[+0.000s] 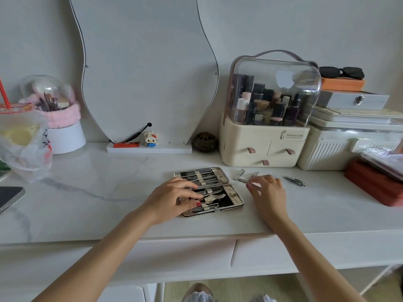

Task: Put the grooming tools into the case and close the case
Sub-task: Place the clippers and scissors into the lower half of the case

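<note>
The case [209,190] lies open and flat at the centre of the frame on the white worktop [98,192], both halves showing metal tools under elastic straps. The left hand [172,198] rests on the near half, fingers [192,203] spread and lightly curved, pressing on the tools there rather than gripping one. Just right of the case, the right hand [267,187] reaches over loose nail clippers [241,176], its fingers extended and touching them; whether any is pinched cannot be told. A further clipper [294,180] lies apart, right of that hand. These tools look small, rigid, light and slick, some sharp-tipped; they are best pinched mid-shaft or by the handle. A cosmetics organiser [265,147] stands behind.
</note>
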